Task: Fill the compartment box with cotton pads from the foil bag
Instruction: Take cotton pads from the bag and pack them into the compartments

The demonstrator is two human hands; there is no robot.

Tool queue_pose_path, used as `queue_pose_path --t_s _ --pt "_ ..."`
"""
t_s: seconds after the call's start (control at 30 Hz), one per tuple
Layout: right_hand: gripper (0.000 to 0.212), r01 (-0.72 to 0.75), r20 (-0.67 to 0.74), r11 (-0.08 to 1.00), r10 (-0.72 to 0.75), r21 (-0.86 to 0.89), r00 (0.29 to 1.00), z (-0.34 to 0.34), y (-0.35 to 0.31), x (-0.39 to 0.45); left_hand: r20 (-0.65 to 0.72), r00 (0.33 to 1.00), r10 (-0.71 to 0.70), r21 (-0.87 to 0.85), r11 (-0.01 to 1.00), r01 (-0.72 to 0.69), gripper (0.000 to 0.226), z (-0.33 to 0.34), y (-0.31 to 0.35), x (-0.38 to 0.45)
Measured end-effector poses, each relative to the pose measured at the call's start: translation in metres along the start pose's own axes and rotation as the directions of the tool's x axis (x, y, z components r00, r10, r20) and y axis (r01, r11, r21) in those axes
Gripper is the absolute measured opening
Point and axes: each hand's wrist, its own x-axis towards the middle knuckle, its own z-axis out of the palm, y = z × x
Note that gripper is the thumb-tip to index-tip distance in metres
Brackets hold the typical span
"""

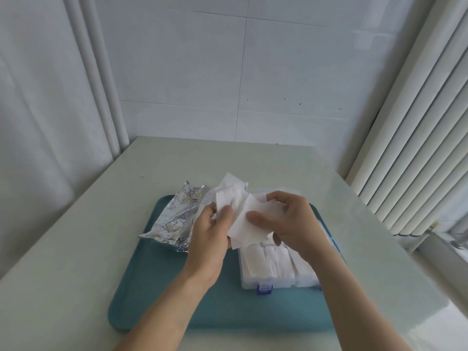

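Both hands hold cotton pads [243, 219] above the box [276, 269]: left hand [210, 231] pinches a bunch, right hand [286, 224] thumb-grips one sheet, likely peeling it off. Foil bag [174, 219] lies left of the hands on the tray [157, 287], in reach.

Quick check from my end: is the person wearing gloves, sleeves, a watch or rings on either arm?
Nothing worn shows. The left hand and right hand are bare, without gloves, rings or a watch. Both forearms are uncovered as far as the frame's bottom edge; no sleeve is in view.
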Motion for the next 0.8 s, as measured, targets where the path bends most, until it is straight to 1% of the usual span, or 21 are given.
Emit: queue_pose_path --t_s 0.03,0.1,0.17,0.2,0.27,0.3,0.37,0.43,0.5,0.63,0.73,0.8 --pt "0.028 0.009 -0.007 0.999 -0.009 -0.045 1.0 0.001 0.0 0.003 0.003 1.0 0.002 0.011 1.0 -0.002 0.026 -0.002 -0.001 0.0" --pt "0.026 0.03 -0.008 0.996 -0.03 -0.079 1.0 0.004 0.001 0.008 0.014 1.0 0.021 0.071 0.997 -0.022 0.039 -0.006 -0.003 0.003" --pt "0.026 0.057 -0.023 0.994 -0.06 -0.094 0.998 0.006 0.002 0.012 0.06 0.997 0.042 0.098 0.994 -0.048 0.047 -0.008 -0.004 0.004" --pt "0.027 0.069 -0.035 0.992 -0.073 -0.105 0.997 0.007 0.003 0.014 0.096 0.995 0.041 0.082 0.995 -0.049 0.048 -0.009 -0.004 0.004" --pt "0.03 0.086 -0.06 0.988 -0.094 -0.126 0.994 0.009 0.005 0.015 0.154 0.986 0.06 0.102 0.992 -0.077 0.047 -0.01 -0.004 0.005" --pt "0.03 0.096 -0.064 0.987 -0.104 -0.128 0.992 0.009 0.006 0.015 0.147 0.985 0.087 0.16 0.981 -0.111 0.043 -0.01 -0.005 0.005" --pt "0.024 0.111 -0.03 0.99 -0.114 -0.089 0.993 0.006 0.01 0.015 0.083 0.988 0.134 0.261 0.954 -0.151 0.036 -0.01 -0.008 0.006" --pt "0.015 0.113 0.042 0.993 -0.112 -0.029 0.993 0.0 0.015 0.013 0.032 0.99 0.14 0.285 0.948 -0.143 0.031 -0.011 -0.011 0.006" --pt "0.009 0.103 0.082 0.994 -0.104 0.017 0.991 -0.006 0.02 0.012 0.014 0.989 0.148 0.311 0.939 -0.145 0.026 -0.01 -0.013 0.006" --pt "0.008 0.1 0.044 0.99 -0.105 0.098 0.993 -0.012 0.029 0.01 0.031 0.982 0.185 0.356 0.916 -0.184 0.03 -0.006 -0.014 0.002" --pt "0.011 0.121 0.016 0.988 -0.123 0.101 0.992 -0.015 0.032 0.007 0.041 0.981 0.191 0.381 0.904 -0.192 0.031 -0.006 -0.013 0.001" --pt "0.017 0.133 -0.027 0.987 -0.131 0.091 0.991 -0.016 0.033 0.007 0.047 0.979 0.197 0.385 0.901 -0.2 0.031 -0.007 -0.013 0.002"
